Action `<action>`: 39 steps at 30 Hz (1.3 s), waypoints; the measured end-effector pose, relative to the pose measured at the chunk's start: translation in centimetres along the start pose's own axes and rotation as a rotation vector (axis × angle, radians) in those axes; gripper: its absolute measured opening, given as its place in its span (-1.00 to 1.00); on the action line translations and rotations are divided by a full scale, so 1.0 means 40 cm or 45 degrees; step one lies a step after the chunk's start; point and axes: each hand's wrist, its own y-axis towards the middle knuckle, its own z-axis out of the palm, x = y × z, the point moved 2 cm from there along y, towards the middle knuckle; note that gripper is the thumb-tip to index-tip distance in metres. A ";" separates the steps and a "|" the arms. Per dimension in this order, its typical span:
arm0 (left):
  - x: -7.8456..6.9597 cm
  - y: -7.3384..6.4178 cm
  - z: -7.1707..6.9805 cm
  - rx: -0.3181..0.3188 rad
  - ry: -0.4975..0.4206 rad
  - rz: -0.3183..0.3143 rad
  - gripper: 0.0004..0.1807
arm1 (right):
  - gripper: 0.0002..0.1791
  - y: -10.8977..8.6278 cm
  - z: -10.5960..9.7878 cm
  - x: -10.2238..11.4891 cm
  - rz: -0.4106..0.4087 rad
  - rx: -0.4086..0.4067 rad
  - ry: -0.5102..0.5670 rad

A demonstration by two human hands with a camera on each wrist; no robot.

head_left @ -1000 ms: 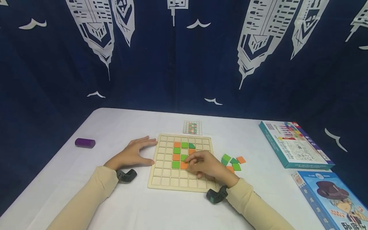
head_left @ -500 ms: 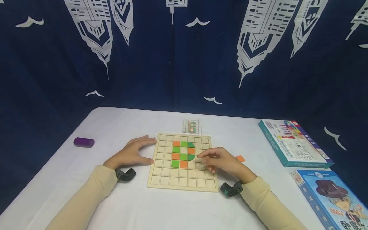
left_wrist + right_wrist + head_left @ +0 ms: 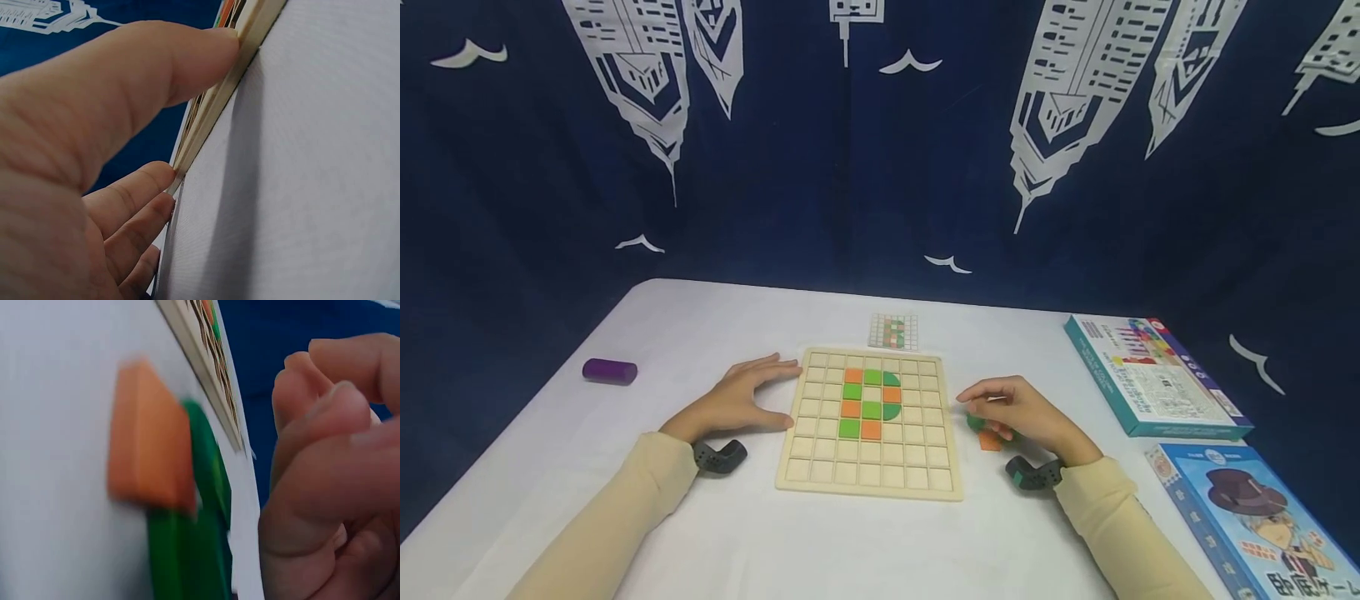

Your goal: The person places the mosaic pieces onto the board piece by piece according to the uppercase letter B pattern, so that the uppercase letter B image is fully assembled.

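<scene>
A wooden grid board (image 3: 880, 479) lies mid-table, with orange, light green and rounded dark green tiles (image 3: 891, 412) set in its upper middle squares. My left hand (image 3: 741, 398) rests against the board's left edge; in the left wrist view the thumb (image 3: 206, 56) and fingertips touch its side. Off the board's right side, my right hand (image 3: 1022, 412) hovers over a small group of loose tiles, fingers loosely bent and no tile visible between them. An orange tile (image 3: 150, 440) and green tiles (image 3: 187, 556) show beside it in the right wrist view; the hand partly covers the group.
Behind the board lies a small pattern card (image 3: 893, 332) with a coloured grid. Two game boxes, one teal-edged (image 3: 1157, 375) and one blue (image 3: 1255, 517), lie at the right. A purple cylinder (image 3: 610, 372) sits at the far left. A dark blue curtain (image 3: 820, 167) hangs behind the table.
My right hand has drawn back from the board to the loose tiles on the right, uncovering a second rounded dark green tile in the grid. The left hand stays at the board's edge.
</scene>
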 end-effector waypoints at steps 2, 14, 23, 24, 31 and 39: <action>0.000 -0.003 0.001 0.001 0.003 -0.002 0.07 | -0.66 -0.004 -0.011 -0.009 0.008 -0.018 -0.004; 0.001 -0.005 -0.001 -0.003 -0.016 0.015 0.06 | -0.70 -0.017 -0.052 -0.037 0.030 -0.033 -0.042; -0.004 -0.001 -0.005 0.007 -0.030 0.035 0.07 | -0.71 -0.008 -0.041 -0.040 -0.035 0.073 -0.085; -0.004 -0.001 -0.007 0.008 -0.030 0.036 0.07 | -0.71 -0.007 -0.040 -0.039 -0.045 0.090 -0.099; -0.009 -0.002 -0.013 0.023 -0.034 0.036 0.04 | -0.66 -0.005 -0.028 -0.019 -0.077 0.154 -0.329; -0.009 0.002 -0.014 0.036 0.000 0.012 0.04 | -0.77 -0.004 -0.019 0.006 -0.076 0.076 -0.518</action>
